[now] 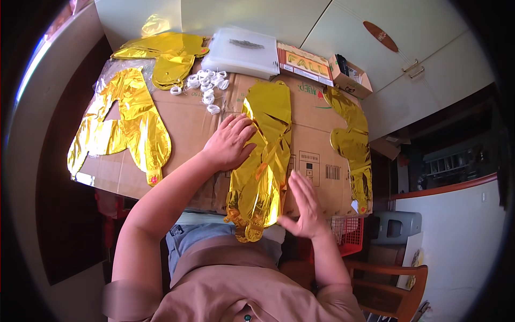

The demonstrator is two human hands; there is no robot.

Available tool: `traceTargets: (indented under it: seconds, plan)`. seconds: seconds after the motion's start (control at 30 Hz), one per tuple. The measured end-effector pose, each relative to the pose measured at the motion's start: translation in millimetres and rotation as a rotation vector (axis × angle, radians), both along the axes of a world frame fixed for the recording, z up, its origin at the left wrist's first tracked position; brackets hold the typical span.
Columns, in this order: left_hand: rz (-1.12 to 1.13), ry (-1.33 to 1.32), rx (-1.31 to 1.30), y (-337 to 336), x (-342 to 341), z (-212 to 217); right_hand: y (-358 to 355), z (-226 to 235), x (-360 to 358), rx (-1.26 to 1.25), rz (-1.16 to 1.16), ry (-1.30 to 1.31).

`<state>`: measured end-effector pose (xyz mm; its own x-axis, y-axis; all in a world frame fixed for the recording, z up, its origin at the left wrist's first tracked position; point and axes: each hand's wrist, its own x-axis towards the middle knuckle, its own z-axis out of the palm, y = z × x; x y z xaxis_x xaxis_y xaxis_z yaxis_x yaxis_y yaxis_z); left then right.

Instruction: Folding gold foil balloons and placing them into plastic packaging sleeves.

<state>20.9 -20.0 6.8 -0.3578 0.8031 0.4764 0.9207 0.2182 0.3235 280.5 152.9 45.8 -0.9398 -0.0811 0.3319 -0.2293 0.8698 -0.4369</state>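
Note:
A gold foil balloon (262,155), flat and folded into a long creased strip, lies down the middle of the cardboard, its near end hanging past the front edge. My left hand (229,144) rests on its left side with the fingers laid flat. Just off its right edge is my right hand (307,206), fingers stretched and thumb apart, the thumb tip close to the foil. Farther left lies a flat A-shaped gold balloon (137,129), with another gold foil balloon (170,59) beyond it. At the right edge sits a curvy gold foil balloon (354,142).
Small white ribbon coils (206,80) lie near a stack of clear plastic bags (238,51) at the back. A printed box (306,63) and a small open carton (351,75) stand against the pale cabinet (397,48). A wooden chair (413,290) is at lower right.

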Motion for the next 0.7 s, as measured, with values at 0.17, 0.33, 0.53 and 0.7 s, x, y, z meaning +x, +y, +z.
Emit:
traceTargets:
  seconds: [0.17,0.33,0.53,0.7]
  plan:
    - [-0.002,0.01,0.013,2,0,-2,-50,-25,34,0.111,-0.168,0.008]
    - [-0.006,0.03,0.021,1,-1,-2,-76,-32,15,0.021,-0.279,0.174]
    - [-0.012,0.052,0.039,3,-5,-9,-73,-46,5,-0.009,-0.388,0.257]
    - [-0.016,0.066,0.046,1,-4,-11,-73,-34,8,-0.559,-0.503,0.181]
